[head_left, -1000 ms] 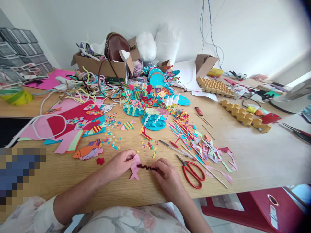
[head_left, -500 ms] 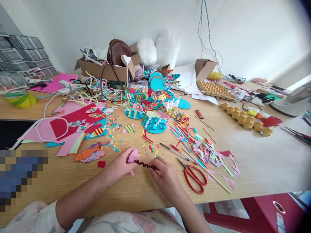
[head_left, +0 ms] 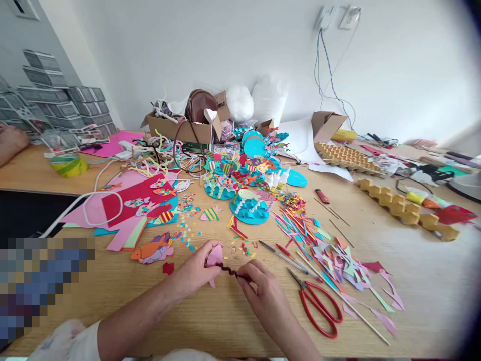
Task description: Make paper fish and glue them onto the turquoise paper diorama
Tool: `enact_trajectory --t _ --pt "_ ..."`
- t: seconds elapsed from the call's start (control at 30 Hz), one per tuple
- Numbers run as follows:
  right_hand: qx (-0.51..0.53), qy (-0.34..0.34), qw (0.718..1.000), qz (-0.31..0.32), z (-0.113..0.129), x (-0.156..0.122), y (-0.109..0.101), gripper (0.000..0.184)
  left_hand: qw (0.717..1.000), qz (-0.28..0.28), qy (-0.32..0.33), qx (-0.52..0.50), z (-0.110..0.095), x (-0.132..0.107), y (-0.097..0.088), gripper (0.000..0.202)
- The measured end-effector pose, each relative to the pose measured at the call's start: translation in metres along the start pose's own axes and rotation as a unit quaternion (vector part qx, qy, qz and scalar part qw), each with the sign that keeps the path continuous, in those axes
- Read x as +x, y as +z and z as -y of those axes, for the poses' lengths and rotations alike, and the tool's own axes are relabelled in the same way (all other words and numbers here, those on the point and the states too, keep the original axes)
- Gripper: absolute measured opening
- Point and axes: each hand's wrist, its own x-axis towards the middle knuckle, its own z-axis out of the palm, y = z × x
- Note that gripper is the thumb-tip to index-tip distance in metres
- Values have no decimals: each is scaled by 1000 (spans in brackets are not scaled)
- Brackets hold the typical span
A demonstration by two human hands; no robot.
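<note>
My left hand (head_left: 198,266) is closed on a pink paper fish (head_left: 215,255), whose tail shows below the fingers. From the fish a dark brown twisted pipe cleaner (head_left: 228,270) runs across to my right hand (head_left: 263,287). The fingertips of that hand pinch its far end, which they partly cover. Both hands are just above the wooden table, close to its front. Red-handled scissors (head_left: 319,308) lie to the right of my right hand. Left of my left hand are a stack of cut paper fish (head_left: 152,249) and a small red paper scrap (head_left: 168,268).
Paper strips (head_left: 300,228) and offcuts (head_left: 349,265) spread rightward, beside a pen (head_left: 280,255) and a wooden stick (head_left: 349,303). Decorated blue discs (head_left: 250,214) stand mid-table. Behind are a cardboard box (head_left: 161,125) and egg cartons (head_left: 398,203). Another person's arm (head_left: 11,143) rests far left.
The camera view has tilted up, so the table contents sit lower and further right. Another person's arm has come into view at the left. My hands keep nearly the same hold.
</note>
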Motion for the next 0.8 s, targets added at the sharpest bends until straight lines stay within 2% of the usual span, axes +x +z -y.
enact_trajectory --t 0.17,0.23,0.3,0.37,0.43,0.5,0.6,0.7,0.8 --pt "47 19 999 -15 0 3 -7 14 987 41 -7 -153 -16 -15 -11 61" --pt "61 27 997 -25 0 7 -15 13 977 13 7 -211 -17 -20 -16 61" --pt "72 25 996 -42 2 14 -25 12 974 -45 15 -220 -11 -22 -20 55" --pt "76 23 995 -57 8 26 -35 11 985 -57 17 -161 -1 -22 -22 43" --pt "74 22 995 -62 19 43 -41 12 999 4 22 -46 8 -22 -19 29" --pt "69 2 995 -66 34 68 -41 11 992 69 53 96 11 -24 -12 16" --pt "51 -27 997 -57 59 116 -26 9 946 119 139 269 5 -26 1 22" --pt "-5 -44 999 -4 79 172 1 10 899 135 212 359 0 -21 10 27" --pt "-44 -62 997 24 92 224 33 13 860 149 245 422 5 -9 16 29"
